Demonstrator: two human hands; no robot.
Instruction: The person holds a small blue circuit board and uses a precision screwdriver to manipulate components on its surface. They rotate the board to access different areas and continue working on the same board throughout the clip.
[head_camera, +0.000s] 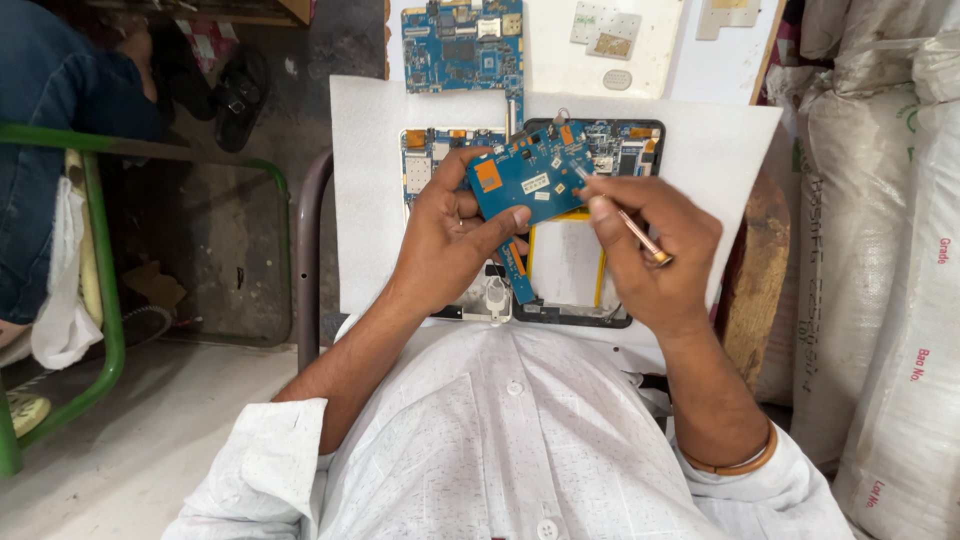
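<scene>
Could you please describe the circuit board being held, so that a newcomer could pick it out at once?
Start at the white foam sheet on the bench. Above its middle, the left hand holds a blue circuit board, tilted. Unlike the other blue boards, it is lifted, and the right hand touches a copper-coloured tool to it.

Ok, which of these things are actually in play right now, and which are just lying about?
In play:
- blue circuit board, held in the left hand
- copper-handled screwdriver, in the right hand, tip on the board
- opened tablet shell under the hands

Lying about:
- second blue board further up the bench
- small pale plates
- white sacks
- green metal frame
</scene>
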